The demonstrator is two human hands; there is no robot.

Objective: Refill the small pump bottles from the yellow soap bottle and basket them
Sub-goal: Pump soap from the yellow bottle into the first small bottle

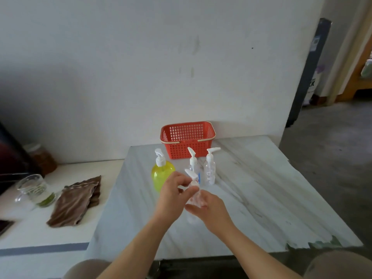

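pale wall (141,67) behind a marbled bench (251,198); a lower white counter (30,228) at left bears a brown cloth (76,202) and a glass jug (33,188). red basket (187,146) at the bench's back edge, against the wall. yellow soap bottle (162,174) upright before its left corner. left hand (173,192): grip pinched about the pump collar of the held pump bottle (194,199). right hand (209,208): grip curled round that bottle's clear, blurred body, near the bench's middle. first standing pump bottle (194,164) and second standing pump bottle (209,170) side by side, just before the basket.
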